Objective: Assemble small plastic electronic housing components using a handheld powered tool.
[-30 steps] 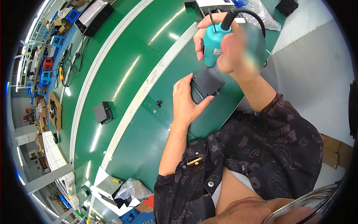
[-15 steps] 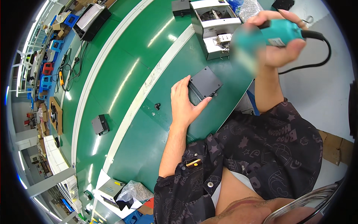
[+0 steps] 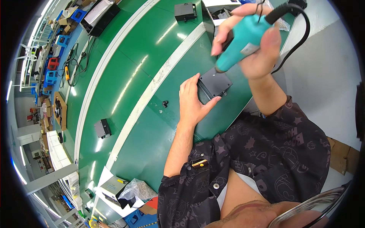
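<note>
The left hand [image 3: 192, 102], thumb and fingers spread wide, clasps a flat dark-grey square box [image 3: 217, 84] on the green worktop [image 3: 146, 152]; the right hand [image 3: 260, 57] wraps a teal corded power screwdriver [image 3: 245, 38], its blurred tip perhaps touching the box.

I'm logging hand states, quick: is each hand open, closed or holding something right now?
Left hand: holding the black rectangular box between thumb and fingers.
Right hand: closed around the teal corded electric screwdriver.
</note>
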Available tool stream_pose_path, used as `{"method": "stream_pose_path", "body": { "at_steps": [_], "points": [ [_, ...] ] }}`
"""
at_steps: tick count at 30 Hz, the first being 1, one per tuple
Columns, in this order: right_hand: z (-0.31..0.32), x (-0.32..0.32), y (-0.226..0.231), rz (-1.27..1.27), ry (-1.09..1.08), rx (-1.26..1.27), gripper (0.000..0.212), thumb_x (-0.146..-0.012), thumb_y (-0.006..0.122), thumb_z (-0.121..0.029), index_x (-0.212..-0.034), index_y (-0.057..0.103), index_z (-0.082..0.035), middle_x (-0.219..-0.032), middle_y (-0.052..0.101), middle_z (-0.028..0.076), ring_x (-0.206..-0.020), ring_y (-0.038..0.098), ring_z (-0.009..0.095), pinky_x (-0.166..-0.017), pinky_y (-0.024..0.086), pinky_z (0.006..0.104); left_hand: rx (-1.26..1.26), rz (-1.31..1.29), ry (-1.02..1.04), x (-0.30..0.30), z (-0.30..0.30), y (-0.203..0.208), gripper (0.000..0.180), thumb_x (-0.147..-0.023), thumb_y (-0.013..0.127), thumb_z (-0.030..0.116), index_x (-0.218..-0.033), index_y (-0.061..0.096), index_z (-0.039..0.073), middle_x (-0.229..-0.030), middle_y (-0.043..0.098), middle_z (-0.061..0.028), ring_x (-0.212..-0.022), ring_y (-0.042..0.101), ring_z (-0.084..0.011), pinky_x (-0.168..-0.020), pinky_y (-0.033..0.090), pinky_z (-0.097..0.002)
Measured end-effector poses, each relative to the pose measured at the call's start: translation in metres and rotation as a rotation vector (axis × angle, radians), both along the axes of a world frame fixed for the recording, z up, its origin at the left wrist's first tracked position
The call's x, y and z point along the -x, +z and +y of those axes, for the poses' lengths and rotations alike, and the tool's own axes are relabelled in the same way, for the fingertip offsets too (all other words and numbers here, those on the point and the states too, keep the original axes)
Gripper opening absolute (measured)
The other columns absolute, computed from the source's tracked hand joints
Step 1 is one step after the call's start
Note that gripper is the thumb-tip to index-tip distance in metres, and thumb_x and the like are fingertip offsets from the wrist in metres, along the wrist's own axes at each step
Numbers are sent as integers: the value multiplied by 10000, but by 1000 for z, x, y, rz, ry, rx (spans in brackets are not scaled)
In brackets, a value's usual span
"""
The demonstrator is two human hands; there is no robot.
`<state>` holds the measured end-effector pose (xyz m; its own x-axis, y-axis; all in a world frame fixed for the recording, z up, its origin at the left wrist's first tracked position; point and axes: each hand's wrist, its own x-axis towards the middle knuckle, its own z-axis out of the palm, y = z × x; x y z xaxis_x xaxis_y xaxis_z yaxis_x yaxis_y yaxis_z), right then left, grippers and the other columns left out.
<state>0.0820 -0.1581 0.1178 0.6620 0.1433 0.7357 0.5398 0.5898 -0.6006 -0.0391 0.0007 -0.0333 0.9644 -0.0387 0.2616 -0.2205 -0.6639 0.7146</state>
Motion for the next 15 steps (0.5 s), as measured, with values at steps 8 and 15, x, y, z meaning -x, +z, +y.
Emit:
{"method": "stream_pose_path", "body": {
  "at_steps": [8, 15],
  "points": [
    [36, 9, -15, -150, -27, 103, 566, -1099, 395, -532, -1286, 523, -13, -832, 671, 166, -567, 643, 226, -498, 518, 301, 26, 20, 1, 0, 0, 7, 904, -713, 914, 328, -1459, 512, 13, -1379, 605, -180, -1271, 532, -365, -1106, 427, -460],
    [44, 3, -23, -158, 36, 187, 557, -1103, 416, -514, -1254, 543, 7, -837, 655, 159, -582, 637, 210, -505, 515, 298, 23, 28, -6, -1, 4, 3, 879, -708, 913, 322, -1436, 520, 26, -1370, 602, -176, -1259, 534, -364, -1097, 429, -459]
  ]
}}
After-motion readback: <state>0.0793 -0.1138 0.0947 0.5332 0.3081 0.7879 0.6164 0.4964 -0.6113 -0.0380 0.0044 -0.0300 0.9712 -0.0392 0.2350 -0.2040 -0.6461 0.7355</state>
